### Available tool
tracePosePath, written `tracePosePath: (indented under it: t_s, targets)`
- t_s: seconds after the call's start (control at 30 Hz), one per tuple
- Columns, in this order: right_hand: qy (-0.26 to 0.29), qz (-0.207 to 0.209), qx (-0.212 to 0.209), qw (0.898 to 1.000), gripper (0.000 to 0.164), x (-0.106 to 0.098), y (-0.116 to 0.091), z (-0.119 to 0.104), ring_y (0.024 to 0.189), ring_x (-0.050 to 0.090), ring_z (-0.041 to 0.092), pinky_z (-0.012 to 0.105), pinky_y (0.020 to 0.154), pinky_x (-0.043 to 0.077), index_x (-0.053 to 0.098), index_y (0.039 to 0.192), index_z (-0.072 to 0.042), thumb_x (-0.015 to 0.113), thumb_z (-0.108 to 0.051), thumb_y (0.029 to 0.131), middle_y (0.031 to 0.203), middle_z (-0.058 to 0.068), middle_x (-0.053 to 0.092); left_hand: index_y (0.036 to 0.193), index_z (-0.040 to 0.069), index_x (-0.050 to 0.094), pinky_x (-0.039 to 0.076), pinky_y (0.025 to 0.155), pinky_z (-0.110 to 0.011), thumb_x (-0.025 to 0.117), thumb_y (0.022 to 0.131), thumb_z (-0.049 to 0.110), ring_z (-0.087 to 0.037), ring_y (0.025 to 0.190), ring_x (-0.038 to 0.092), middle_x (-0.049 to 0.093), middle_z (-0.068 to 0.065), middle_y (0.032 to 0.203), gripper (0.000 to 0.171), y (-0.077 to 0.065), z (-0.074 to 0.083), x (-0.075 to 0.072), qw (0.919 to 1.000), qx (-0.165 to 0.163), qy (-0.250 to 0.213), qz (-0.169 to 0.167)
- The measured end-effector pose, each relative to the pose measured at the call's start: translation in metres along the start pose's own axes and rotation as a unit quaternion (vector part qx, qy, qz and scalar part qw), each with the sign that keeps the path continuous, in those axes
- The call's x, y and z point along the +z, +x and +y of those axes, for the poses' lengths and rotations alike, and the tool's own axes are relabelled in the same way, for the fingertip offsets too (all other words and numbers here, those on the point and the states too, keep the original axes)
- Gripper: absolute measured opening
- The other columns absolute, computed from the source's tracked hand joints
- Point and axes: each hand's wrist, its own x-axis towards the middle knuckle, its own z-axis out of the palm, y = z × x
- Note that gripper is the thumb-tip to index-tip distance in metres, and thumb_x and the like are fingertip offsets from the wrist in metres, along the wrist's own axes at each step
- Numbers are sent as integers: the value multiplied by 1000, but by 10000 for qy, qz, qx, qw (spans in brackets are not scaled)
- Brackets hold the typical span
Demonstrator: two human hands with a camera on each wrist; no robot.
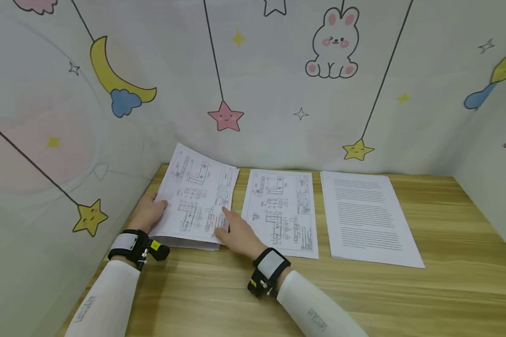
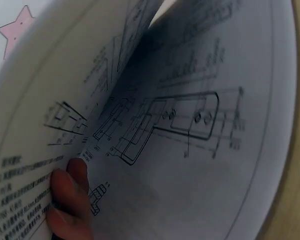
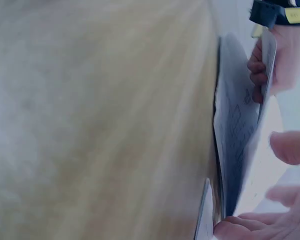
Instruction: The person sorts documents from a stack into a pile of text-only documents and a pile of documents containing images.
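My left hand (image 1: 148, 213) grips the left edge of a printed drawing sheet (image 1: 196, 189), thumb on top and fingers curled underneath. That sheet is raised on its left side. In the left wrist view, another drawing page (image 2: 185, 185) shows below it, with the fingertips (image 2: 70, 190) against the raised sheet's underside. At the right edge of these papers, my right hand (image 1: 240, 235) lies with fingers extended and thumb apart. The right wrist view has its fingers (image 3: 250, 222) low by the paper edge, with the thumb above.
A second pile of drawing sheets (image 1: 280, 210) lies right of the right hand. Farther right is a pile of text pages (image 1: 362, 217). All rest on a wooden table (image 1: 211, 290), bordered by a patterned cloth wall (image 1: 270, 140) at the back and sides.
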Motion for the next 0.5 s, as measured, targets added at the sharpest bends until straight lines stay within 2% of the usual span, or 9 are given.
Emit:
tracePosePath:
  t_s: [0.1, 0.2, 0.3, 0.33, 0.37, 0.43, 0.5]
  targets:
    - [757, 242, 117, 9968, 72, -7, 1, 3, 149, 32, 34, 49, 119, 32, 20, 157, -1, 50, -33, 101, 160, 22, 31, 158, 0, 9, 29, 118, -54, 35, 103, 20, -40, 141, 35, 26, -28, 160, 64, -3, 3, -1, 9999, 48, -145, -13]
    - [1413, 264, 288, 9892, 75, -13, 1, 5, 147, 35, 36, 50, 117, 35, 12, 158, -1, 48, -36, 102, 161, 23, 28, 158, 0, 9, 29, 118, -54, 35, 103, 19, -39, 140, 36, 26, -28, 159, 64, -5, 6, -2, 9998, 1, -222, -14]
    - [1691, 209, 511, 9841, 75, -16, 2, 6, 143, 42, 36, 49, 113, 40, 12, 159, -2, 47, -38, 103, 158, 23, 34, 158, -1, 9, 29, 118, -54, 35, 103, 19, -39, 139, 36, 27, -29, 159, 64, -7, 7, -3, 9996, -44, -277, 27]
    - [1701, 210, 563, 9836, 74, -17, 2, 5, 141, 45, 35, 48, 112, 42, 14, 158, -2, 47, -38, 103, 156, 23, 38, 158, -1, 10, 29, 118, -54, 35, 103, 19, -39, 139, 37, 28, -29, 159, 64, -8, 7, -3, 9995, -71, -291, 43]
    - [1712, 175, 623, 9831, 70, -17, 2, 5, 134, 52, 34, 46, 106, 46, 22, 157, -2, 47, -38, 103, 150, 25, 46, 158, -1, 10, 30, 118, -53, 35, 103, 19, -38, 138, 38, 29, -29, 158, 64, -8, 7, -3, 9995, -84, -315, 47]
    - [1677, 148, 638, 9837, 62, -16, 3, 4, 126, 59, 29, 40, 99, 49, 33, 153, -3, 48, -36, 102, 140, 20, 58, 157, -1, 12, 32, 116, -53, 36, 103, 20, -38, 134, 40, 32, -29, 156, 64, -8, 6, -2, 9994, -89, -318, 50]
    - [1729, 122, 633, 9828, 53, -14, 4, 4, 109, 64, 26, 35, 86, 49, 45, 146, -5, 50, -33, 102, 127, 16, 67, 157, -1, 15, 35, 113, -51, 36, 103, 20, -37, 130, 42, 35, -28, 154, 63, -8, 5, -1, 9994, -83, -341, 46]
